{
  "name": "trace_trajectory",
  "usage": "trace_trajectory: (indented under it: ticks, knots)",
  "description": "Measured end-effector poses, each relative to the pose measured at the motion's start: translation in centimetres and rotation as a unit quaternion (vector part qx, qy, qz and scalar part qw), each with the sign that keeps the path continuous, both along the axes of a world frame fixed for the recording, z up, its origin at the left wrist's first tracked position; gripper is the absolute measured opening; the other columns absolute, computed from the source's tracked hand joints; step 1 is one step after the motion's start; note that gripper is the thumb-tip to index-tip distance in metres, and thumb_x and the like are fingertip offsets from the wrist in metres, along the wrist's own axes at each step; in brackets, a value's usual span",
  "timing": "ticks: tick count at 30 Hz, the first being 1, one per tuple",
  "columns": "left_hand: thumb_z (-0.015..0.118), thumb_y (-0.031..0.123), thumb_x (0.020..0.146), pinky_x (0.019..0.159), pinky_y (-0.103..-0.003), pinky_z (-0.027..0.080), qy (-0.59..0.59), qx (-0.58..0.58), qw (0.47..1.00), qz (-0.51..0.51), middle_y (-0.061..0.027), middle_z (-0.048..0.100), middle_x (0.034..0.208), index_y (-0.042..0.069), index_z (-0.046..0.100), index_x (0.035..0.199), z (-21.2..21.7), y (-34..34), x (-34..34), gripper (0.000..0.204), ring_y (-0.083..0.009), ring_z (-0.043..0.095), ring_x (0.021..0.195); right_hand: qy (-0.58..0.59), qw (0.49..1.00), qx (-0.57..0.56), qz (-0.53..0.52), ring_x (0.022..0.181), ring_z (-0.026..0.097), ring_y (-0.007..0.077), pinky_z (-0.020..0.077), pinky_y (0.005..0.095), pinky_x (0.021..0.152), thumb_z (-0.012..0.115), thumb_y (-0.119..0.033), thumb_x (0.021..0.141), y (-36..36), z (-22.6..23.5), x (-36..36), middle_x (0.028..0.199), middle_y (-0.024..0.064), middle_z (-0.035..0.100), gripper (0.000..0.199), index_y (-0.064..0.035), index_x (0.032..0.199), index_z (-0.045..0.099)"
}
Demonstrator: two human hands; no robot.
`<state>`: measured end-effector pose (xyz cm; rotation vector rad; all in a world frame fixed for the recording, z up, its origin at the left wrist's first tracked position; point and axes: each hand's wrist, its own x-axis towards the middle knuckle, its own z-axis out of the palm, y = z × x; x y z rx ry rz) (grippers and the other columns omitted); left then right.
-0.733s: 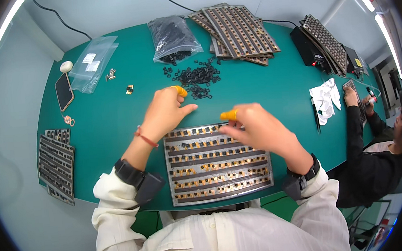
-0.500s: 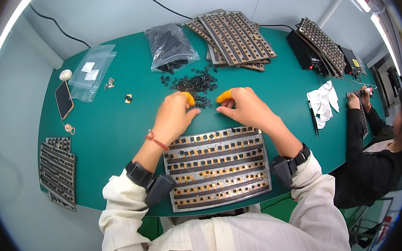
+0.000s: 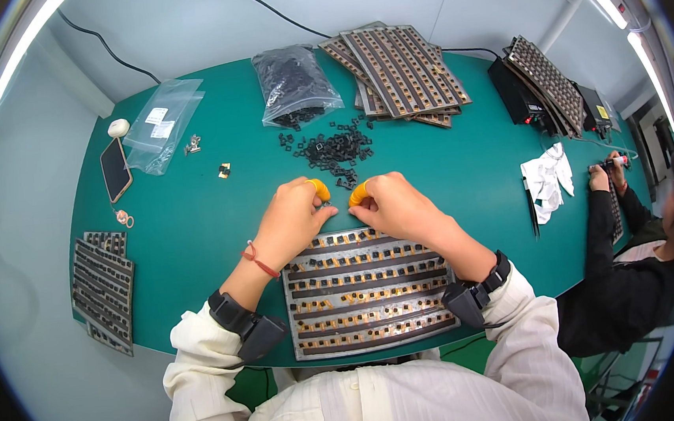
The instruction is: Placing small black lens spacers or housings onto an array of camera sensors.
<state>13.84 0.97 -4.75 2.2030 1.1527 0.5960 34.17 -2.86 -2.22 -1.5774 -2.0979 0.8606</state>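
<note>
My left hand [image 3: 291,214] and my right hand [image 3: 400,208] face each other just beyond the far edge of a metal tray [image 3: 374,348]. Each wears a yellow finger cot on the index finger. Both are closed in a pinch, thumb to index finger. A dark speck shows at the left fingertips, too small to name; what the right pinch holds is hidden. Rows of small black squares and gold-coloured pieces fill the tray between grey strips. Beyond my fingers lies a loose heap of small black square parts [image 3: 338,149].
Behind the heap stands a clear bag of black parts [image 3: 292,79], beside stacked trays [image 3: 409,70]. Leftward lie a phone [image 3: 116,171], empty plastic bags [image 3: 163,129] and more trays [image 3: 104,288]. At right are a white cloth [image 3: 546,182], black tweezers [image 3: 531,207] and a co-worker [image 3: 626,267].
Both hands have drawn back from the heap toward the tray and closer together. The right fingers, slightly apart before, are now pinched. The whole view has shifted slightly.
</note>
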Motion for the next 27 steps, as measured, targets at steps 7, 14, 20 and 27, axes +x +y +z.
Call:
trace_trajectory:
  ticks: [7, 14, 20, 27]
  knots:
    - [0.071, 0.012, 0.087, 0.068, -0.040, 0.054, 0.079, 0.079, 0.993, -0.024, -0.0164, 0.066, 0.084, -0.004, 0.072, 0.091, 0.8, -1.5, -0.3, 0.017, -0.0345, 0.066, 0.074, -0.001, 0.996, 0.059, -0.073, 0.073, 0.072, 0.0297, 0.0566, 0.0367, 0.068, 0.071, -0.006, 0.084, -0.2, -0.2, 1.7, 0.082, 0.0226, 0.071, 0.019, 0.0073, 0.097, 0.072]
    - [0.066, 0.013, 0.090, 0.069, -0.043, 0.053, 0.081, 0.162, 0.983, 0.027, -0.0144, 0.065, 0.091, -0.002, 0.073, 0.095, -0.6, -0.8, -1.8, 0.017, -0.0350, 0.065, 0.076, 0.017, 0.997, -0.011, -0.073, 0.072, 0.070, 0.0305, 0.0558, 0.0387, 0.068, 0.071, -0.005, 0.084, -0.5, 0.4, -0.1, 0.079, 0.0196, 0.070, 0.016, 0.0074, 0.093, 0.071]
    - [0.067, 0.007, 0.088, 0.069, -0.038, 0.053, 0.053, 0.119, 0.989, 0.070, -0.0146, 0.066, 0.088, -0.004, 0.072, 0.098, 0.2, -0.7, -3.3, 0.015, -0.0325, 0.066, 0.077, 0.015, 0.995, 0.079, -0.056, 0.069, 0.069, 0.0270, 0.0544, 0.0361, 0.064, 0.076, -0.009, 0.080, -0.4, -1.5, -0.6, 0.077, 0.0160, 0.070, 0.020, 0.0067, 0.092, 0.072]
    - [0.075, 0.009, 0.082, 0.070, -0.035, 0.053, 0.013, 0.022, 0.999, 0.041, -0.0152, 0.069, 0.088, -0.005, 0.071, 0.097, 1.2, -1.7, -2.4, 0.021, -0.0266, 0.067, 0.076, -0.026, 0.996, 0.071, -0.042, 0.074, 0.067, 0.0275, 0.0536, 0.0366, 0.067, 0.076, -0.008, 0.080, -1.1, -0.7, -0.1, 0.081, 0.0154, 0.066, 0.018, 0.0051, 0.091, 0.071]
